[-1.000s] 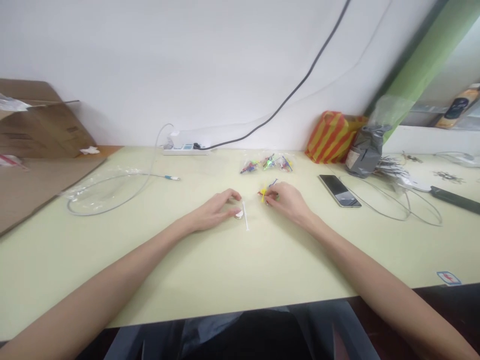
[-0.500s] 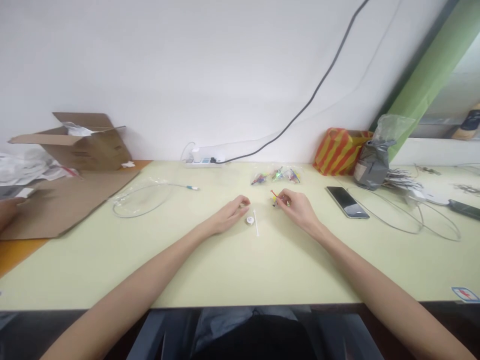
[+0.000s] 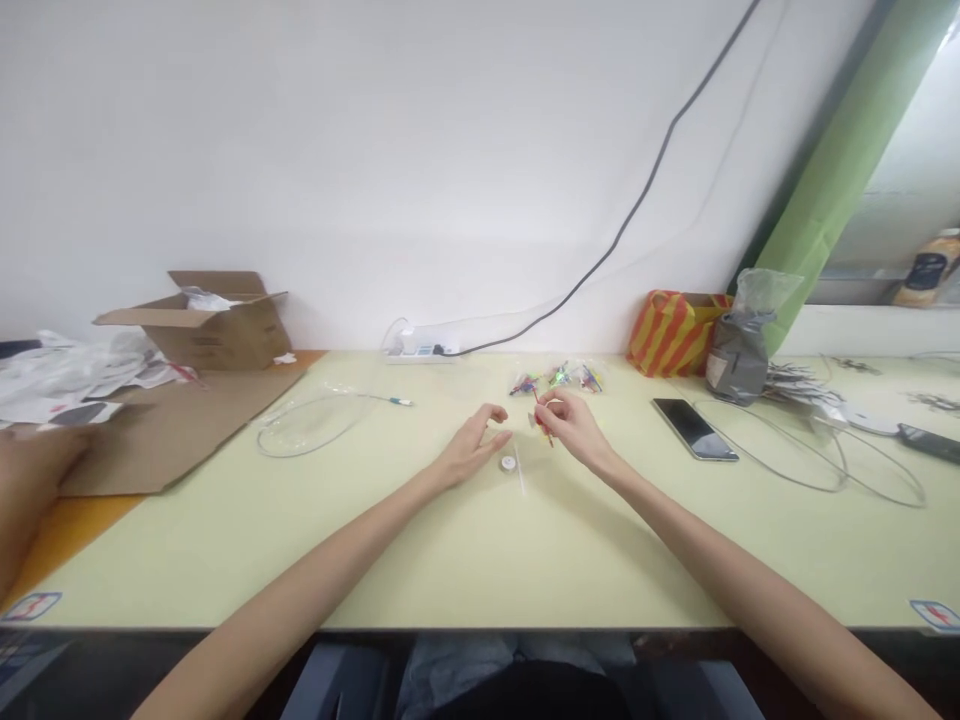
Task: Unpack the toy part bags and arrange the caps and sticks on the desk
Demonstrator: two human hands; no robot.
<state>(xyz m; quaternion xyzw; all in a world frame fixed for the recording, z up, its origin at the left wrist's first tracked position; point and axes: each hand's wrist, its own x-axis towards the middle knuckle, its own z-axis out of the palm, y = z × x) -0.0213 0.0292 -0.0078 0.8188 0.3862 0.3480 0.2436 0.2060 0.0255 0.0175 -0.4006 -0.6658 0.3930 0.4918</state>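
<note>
My right hand (image 3: 568,428) pinches a thin red stick (image 3: 548,438) above the table; small bits beside it are too blurred to name. Just to its left is my left hand (image 3: 472,447), holding nothing, thumb and fingers apart and curved. In front of the left fingertips lies a small round white piece (image 3: 508,463). A thin white stick (image 3: 520,472) rests on the table right next to that piece. Beyond both hands are clear plastic bags of small coloured pieces (image 3: 559,376).
A phone (image 3: 695,428) and a looped cable lie to the right, near a striped bag (image 3: 671,335) and a grey pouch (image 3: 739,345). On the left are a coiled cable (image 3: 300,450), flattened cardboard (image 3: 195,430), an open box (image 3: 217,330) and another person's hand (image 3: 45,470).
The red stick has turned steeper in my right hand, which is slightly nearer my left. My left fingers have spread apart. At far left, the other person's arm reaches further into view.
</note>
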